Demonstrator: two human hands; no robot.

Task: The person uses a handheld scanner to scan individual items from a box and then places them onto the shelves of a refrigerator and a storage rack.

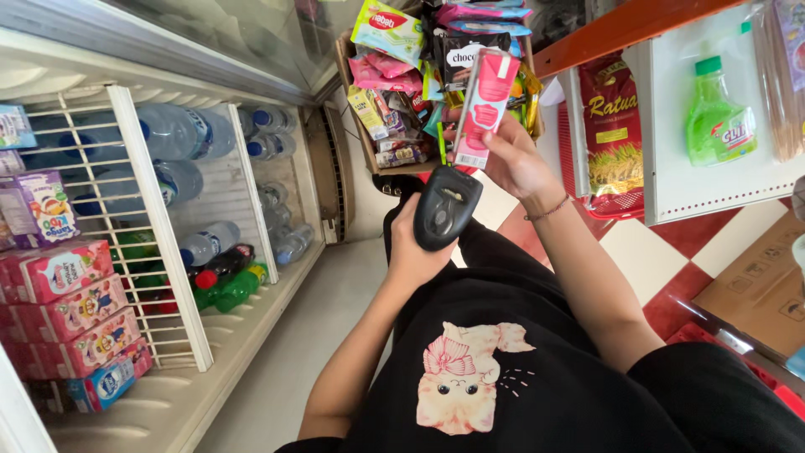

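Left hand (412,247) gripping scanner (446,207), pink packet (485,105) just above, apparently in right hand (513,161)

This is a small grocery shop. A chest cooler (180,252) holds bottled water (180,130) and boxed drink cartons (71,315) behind white wire dividers — a cardboard box of snack packets (411,59) sits nearby. Orange shelving (620,29) carries a rice bag (612,126) and green spray cleaner (717,113) — and a handheld barcode scanner (444,210) is out.
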